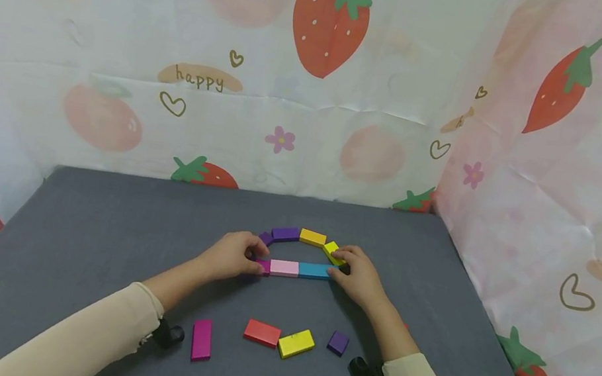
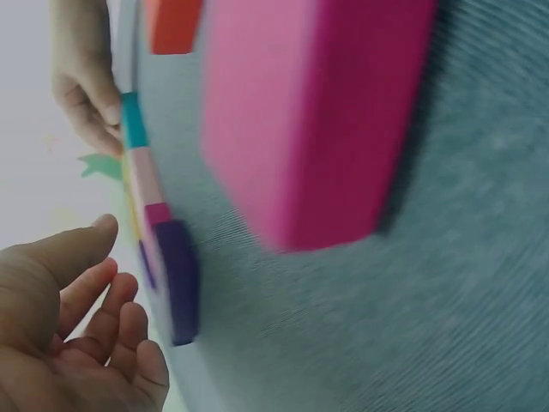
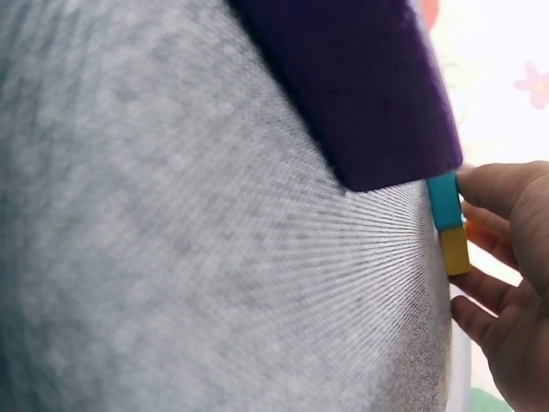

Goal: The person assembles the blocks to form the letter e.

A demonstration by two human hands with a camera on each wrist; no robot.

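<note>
A row on the dark cloth runs from a magenta block (image 1: 263,266) through a pink block (image 1: 284,268) to a blue block (image 1: 314,271). Behind it curve purple blocks (image 1: 285,234), an orange-yellow block (image 1: 313,237) and a slanted yellow block (image 1: 333,252). My left hand (image 1: 234,255) hovers by the row's left end, fingers loosely bent; the left wrist view shows a dark purple block (image 2: 176,283) there, apart from the fingertips. With bent fingers, my right hand (image 1: 359,279) pinches a yellow block (image 3: 455,251) at the right end, its thumb beside the blue block.
Nearer to me lie a magenta block (image 1: 201,340), a red block (image 1: 262,333), a yellow block (image 1: 296,344) and a small purple block (image 1: 337,343). A strawberry-print curtain (image 1: 310,136) stands behind the grey table (image 1: 106,228) and along its sides.
</note>
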